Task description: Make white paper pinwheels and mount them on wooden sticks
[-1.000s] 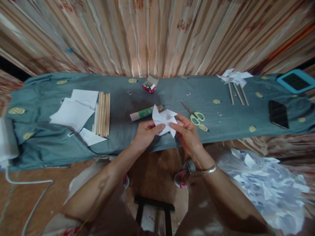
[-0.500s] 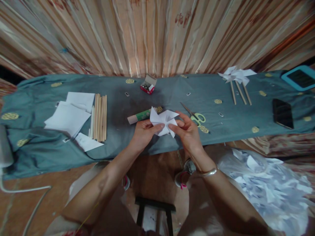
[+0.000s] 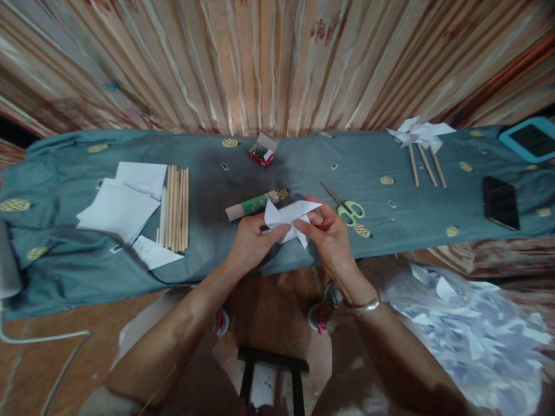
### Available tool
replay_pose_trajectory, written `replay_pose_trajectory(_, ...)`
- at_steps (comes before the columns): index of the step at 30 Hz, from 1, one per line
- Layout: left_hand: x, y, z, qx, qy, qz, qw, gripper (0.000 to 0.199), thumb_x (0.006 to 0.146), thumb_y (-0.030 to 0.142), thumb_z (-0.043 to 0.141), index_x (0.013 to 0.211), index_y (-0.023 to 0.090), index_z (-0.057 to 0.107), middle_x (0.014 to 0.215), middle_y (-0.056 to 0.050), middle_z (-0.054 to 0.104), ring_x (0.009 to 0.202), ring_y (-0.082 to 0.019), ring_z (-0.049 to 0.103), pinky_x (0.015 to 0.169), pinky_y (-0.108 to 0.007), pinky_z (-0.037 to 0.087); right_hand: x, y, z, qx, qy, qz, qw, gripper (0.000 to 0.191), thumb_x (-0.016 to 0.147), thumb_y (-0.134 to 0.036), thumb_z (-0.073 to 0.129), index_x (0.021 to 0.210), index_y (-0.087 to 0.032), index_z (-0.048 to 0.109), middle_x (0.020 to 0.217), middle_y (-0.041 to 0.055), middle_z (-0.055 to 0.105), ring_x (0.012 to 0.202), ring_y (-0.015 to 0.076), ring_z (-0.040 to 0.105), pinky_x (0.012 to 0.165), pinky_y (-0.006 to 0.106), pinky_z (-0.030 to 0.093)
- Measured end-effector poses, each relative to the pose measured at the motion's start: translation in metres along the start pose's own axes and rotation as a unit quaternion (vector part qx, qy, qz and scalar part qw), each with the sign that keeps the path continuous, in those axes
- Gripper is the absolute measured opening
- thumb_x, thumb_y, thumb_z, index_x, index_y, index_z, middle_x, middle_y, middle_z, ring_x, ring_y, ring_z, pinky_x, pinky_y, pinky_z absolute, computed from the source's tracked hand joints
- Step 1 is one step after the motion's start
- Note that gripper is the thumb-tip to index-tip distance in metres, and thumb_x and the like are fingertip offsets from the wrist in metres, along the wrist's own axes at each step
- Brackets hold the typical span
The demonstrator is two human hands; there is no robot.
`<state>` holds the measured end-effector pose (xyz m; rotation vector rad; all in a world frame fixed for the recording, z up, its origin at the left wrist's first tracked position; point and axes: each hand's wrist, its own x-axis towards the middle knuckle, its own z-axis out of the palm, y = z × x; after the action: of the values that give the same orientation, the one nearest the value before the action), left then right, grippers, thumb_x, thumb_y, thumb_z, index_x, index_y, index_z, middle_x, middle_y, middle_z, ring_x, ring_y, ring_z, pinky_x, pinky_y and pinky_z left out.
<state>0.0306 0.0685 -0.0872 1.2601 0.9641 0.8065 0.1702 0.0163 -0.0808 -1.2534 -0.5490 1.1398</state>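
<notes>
Both your left hand (image 3: 252, 241) and right hand (image 3: 333, 237) pinch the paper pinwheel (image 3: 285, 215) between them, thumbs (image 3: 281, 232) near its center, neither hand nearer; one long blade (image 3: 306, 207) points right.

The white paper pinwheel (image 3: 289, 218) hides fingertips of the left hand (image 3: 254, 240) and right hand (image 3: 332, 237). Beyond both, pieces (image 3: 259, 153) in the red box (image 3: 262, 161) are too small to identify. Far right of them, the blue-framed device (image 3: 529, 140) is cut off; far left, a white object (image 3: 7, 257) is too.
</notes>
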Motion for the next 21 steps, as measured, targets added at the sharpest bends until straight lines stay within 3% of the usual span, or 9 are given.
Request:
replay_pose_trajectory(4, -0.001, 0.004, -0.003, 0.042, -0.006, 0.018, 0.999, 0.013, 0.066, 0.029, 0.075, 0.067, 0.017, 0.072, 0.067, 0.0, 0.069, 0.064, -0.016, 0.059, 0.064, -0.026, 0.046, 0.001, 0.001, 0.001, -0.012, -0.008, -0.01, 1.0, 0.058, 0.055, -0.031, 0.086, 0.106, -0.026, 0.059, 0.069, -0.0078, 0.071, 0.057, 0.0139, 0.062, 0.06, 0.028, 0.052)
replay_pose_trajectory(21, 0.002, 0.001, -0.006, -0.099, 0.034, -0.047, 0.993, 0.015, 0.057, 0.029, 0.08, 0.065, 0.017, 0.074, 0.064, 0.001, 0.071, 0.058, -0.014, 0.058, 0.057, -0.026, 0.047, 0.002, 0.001, 0.012, 0.011, -0.037, 0.0, 0.999, 0.054, 0.057, -0.027, 0.086, 0.105, -0.026, 0.061, 0.065, -0.0089, 0.069, 0.058, 0.0126, 0.063, 0.061, 0.026, 0.052)
